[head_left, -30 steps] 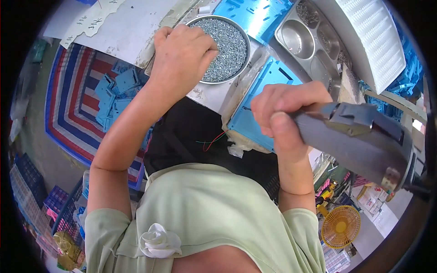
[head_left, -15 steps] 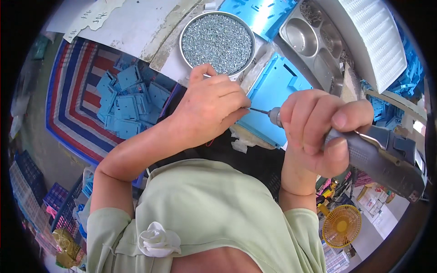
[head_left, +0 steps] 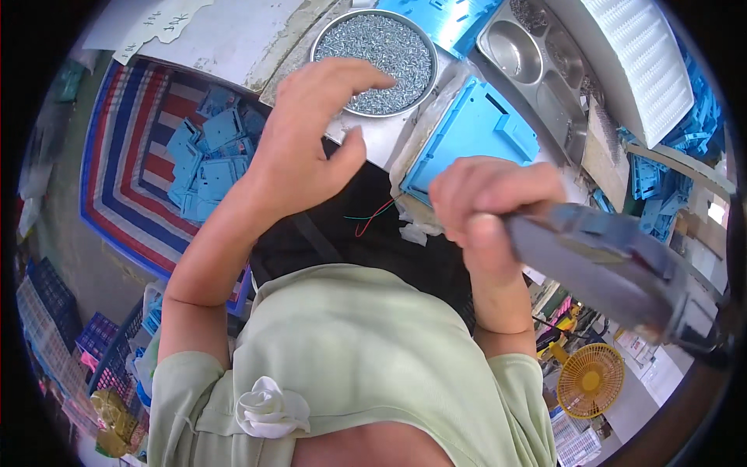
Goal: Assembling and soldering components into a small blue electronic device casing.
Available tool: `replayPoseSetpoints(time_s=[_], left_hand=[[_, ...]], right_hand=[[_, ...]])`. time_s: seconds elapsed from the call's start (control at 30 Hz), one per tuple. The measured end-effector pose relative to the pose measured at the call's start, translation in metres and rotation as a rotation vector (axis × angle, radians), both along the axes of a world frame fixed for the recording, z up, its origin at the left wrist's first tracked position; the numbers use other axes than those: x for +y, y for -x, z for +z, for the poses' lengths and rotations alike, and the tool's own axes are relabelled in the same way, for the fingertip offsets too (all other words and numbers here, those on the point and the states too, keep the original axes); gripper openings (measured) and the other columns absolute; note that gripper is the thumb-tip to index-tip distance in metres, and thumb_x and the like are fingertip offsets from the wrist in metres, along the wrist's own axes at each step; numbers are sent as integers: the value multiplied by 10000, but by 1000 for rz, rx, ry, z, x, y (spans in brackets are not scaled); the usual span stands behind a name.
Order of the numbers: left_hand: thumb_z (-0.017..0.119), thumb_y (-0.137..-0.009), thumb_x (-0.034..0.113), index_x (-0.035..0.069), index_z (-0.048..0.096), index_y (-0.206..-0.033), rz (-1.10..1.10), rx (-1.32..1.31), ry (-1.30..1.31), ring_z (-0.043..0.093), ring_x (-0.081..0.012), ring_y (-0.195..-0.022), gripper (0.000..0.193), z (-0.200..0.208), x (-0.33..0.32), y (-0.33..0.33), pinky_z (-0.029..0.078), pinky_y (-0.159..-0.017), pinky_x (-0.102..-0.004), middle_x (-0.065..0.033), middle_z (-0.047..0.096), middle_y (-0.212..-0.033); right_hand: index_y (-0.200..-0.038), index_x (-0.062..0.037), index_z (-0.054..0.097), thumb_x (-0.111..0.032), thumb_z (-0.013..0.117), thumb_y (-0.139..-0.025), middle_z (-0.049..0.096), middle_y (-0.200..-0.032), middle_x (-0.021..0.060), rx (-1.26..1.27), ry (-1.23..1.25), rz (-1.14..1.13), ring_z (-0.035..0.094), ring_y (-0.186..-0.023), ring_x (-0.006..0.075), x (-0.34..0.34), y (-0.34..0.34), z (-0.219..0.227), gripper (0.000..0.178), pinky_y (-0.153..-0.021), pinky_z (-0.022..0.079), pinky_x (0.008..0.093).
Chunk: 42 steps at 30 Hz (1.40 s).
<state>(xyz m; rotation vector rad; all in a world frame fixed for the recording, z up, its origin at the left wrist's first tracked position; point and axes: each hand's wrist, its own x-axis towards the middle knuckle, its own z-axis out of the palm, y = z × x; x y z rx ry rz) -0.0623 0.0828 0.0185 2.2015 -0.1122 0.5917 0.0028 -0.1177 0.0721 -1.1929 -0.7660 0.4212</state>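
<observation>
My left hand (head_left: 311,136) is open, thumb and fingers apart, its fingertips over the near left part of a round metal dish (head_left: 428,89) full of small silver screws (head_left: 397,43). My right hand (head_left: 490,202) is wrapped round a dark electric screwdriver (head_left: 615,268), whose body slants off to the lower right. The driver's bit is hidden behind the hand, which is slightly blurred. Just beyond my right hand lies a light-blue plastic panel (head_left: 475,128) with raised edges and slots, tilted on a pale worn support (head_left: 408,152).
A metal compartment tray (head_left: 548,101) with loose screws stands at the right, beside a white ribbed tray (head_left: 634,70). Another blue part (head_left: 443,23) lies at the back. Left, a striped cloth-lined bin (head_left: 128,171) holds several blue panels (head_left: 214,175). A yellow fan (head_left: 591,379) stands lower right.
My left hand has moved up and left from near the screwdriver bit and opened over the screw dish. My right hand has shifted left and slightly down with the electric screwdriver.
</observation>
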Motion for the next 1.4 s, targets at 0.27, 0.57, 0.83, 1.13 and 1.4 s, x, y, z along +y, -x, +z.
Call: replayPoseSetpoints(time_s=[0.27,0.57,0.83,1.13,1.4], left_hand=[[576,-746,-96,41,697,-1094,-45,-79,-21,631,-350,-1035,393,-15,-27,-23,500,-916,-422,-123,682,-1099],[746,-789,109,87,737,-1088,-410,-68,-267,619,-275,-1046,300,-12,-94,-66,458,-913,-432,-52,689,-1137],[740,-794,91,102,749,-1114,-420,14,-337,611,-280,-1039,320,-3,-96,-66,457,-904,-417,-49,693,-1169],[735,-802,85,107,751,-1120,-418,14,-327,617,-282,-1039,319,-3,-95,-65,454,-923,-414,-58,694,-1170],[733,-808,87,106,753,-1111,-418,11,-303,620,-280,-1036,305,-3,-99,-65,456,-931,-414,-61,695,-1153]], right_hand=[[-985,-71,504,-171,773,-931,559,-714,56,-147,134,20,494,-571,175,-9,2,-10,292,-548,426,337],[-1170,-73,480,-126,652,-988,499,-632,38,-113,-262,-405,433,-509,134,-119,-54,4,256,-506,413,320],[-1134,-45,490,-81,601,-971,492,-662,37,-244,-130,-551,461,-546,136,-107,-78,-38,201,-541,435,335],[-1174,-51,491,-122,577,-983,455,-630,26,-191,-222,-413,432,-540,141,-114,-69,-12,221,-580,458,371],[-1181,-36,487,-123,568,-986,459,-636,19,-194,-9,-502,452,-551,142,-110,-72,-28,228,-583,455,369]])
